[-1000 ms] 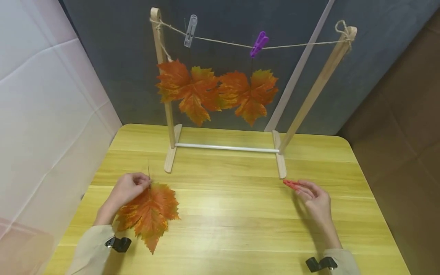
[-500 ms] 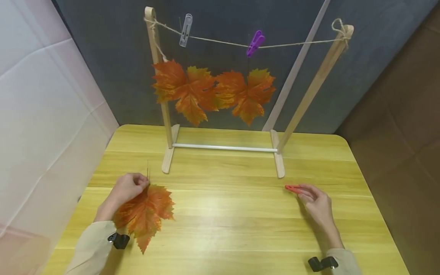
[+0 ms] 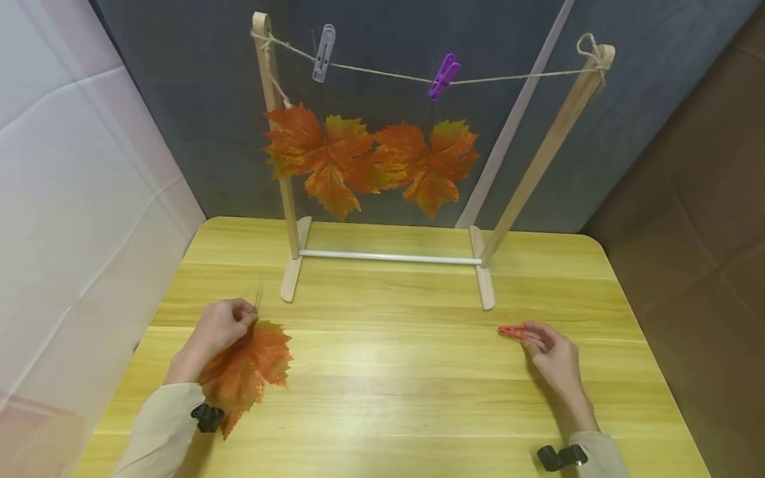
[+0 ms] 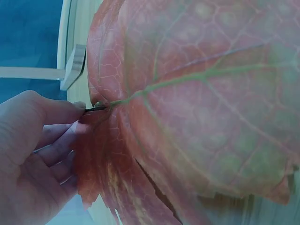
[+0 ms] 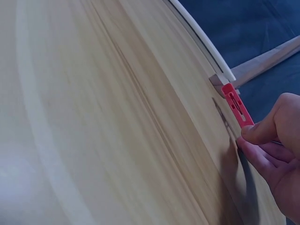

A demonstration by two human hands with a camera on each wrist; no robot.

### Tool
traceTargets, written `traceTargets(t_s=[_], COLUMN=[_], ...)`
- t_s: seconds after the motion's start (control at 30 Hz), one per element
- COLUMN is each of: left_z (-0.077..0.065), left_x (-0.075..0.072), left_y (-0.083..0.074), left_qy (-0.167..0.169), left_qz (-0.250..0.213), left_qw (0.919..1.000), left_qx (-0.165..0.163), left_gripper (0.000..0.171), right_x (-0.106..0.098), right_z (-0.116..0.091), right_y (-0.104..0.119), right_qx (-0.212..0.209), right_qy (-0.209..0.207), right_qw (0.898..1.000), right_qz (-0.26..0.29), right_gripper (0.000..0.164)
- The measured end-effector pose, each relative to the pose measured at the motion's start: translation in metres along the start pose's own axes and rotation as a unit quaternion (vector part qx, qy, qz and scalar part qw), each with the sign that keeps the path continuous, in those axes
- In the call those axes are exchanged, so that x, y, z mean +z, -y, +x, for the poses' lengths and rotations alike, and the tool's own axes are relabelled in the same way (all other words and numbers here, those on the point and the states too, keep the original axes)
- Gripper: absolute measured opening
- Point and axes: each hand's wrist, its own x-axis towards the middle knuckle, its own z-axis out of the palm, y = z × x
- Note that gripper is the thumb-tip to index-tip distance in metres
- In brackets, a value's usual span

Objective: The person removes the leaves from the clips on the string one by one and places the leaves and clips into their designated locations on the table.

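My left hand point(image 3: 222, 328) pinches the thin dark stem of an orange maple leaf point(image 3: 254, 365) at the left of the table. The leaf hangs below the fingers, and in the left wrist view its veined face point(image 4: 201, 112) fills most of the picture. Over at the right, my right hand point(image 3: 554, 352) holds a red clothespin point(image 3: 510, 331) by one end between thumb and fingers. In the right wrist view the clothespin point(image 5: 236, 105) points away from the hand, above the table. Two similar leaves hang from a string point(image 3: 382, 72), one under a clear clothespin point(image 3: 323, 53), one under a purple clothespin point(image 3: 445, 76).
A wooden stand carries the string between its left post point(image 3: 287, 199) and right post point(image 3: 546, 156). A white rod point(image 3: 388, 256) joins its feet near the back of the yellow wood table point(image 3: 382, 372). A dark backdrop point(image 3: 370, 20) rises behind.
The leaf in my left hand has turned and swung leftward, its tip now closer to the wrist. The red clothespin has shifted slightly down and right with my right hand, its angle changing a little.
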Motion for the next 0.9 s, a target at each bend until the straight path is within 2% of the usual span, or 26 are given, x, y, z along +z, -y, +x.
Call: traceTargets(t_s=[0.27, 0.7, 0.9], left_z=[0.002, 0.02, 0.02], left_x=[-0.003, -0.001, -0.003], left_y=[0.011, 0.012, 0.012], left_qy=[-0.014, -0.047, -0.057], left_qz=[0.009, 0.016, 0.005], left_qw=[0.9999, 0.9988, 0.9984], left_qx=[-0.002, 0.003, 0.003], left_gripper=[0.017, 0.016, 0.022], right_x=[-0.005, -0.007, -0.005], right_z=[0.003, 0.01, 0.012], right_y=[-0.006, -0.003, 0.0], right_qx=[0.005, 0.022, 0.026], right_qy=[-0.005, -0.015, -0.022], right_qw=[1.0, 1.0, 0.999], right_qz=[0.005, 0.009, -0.014], right_gripper=[0.034, 0.033, 0.035])
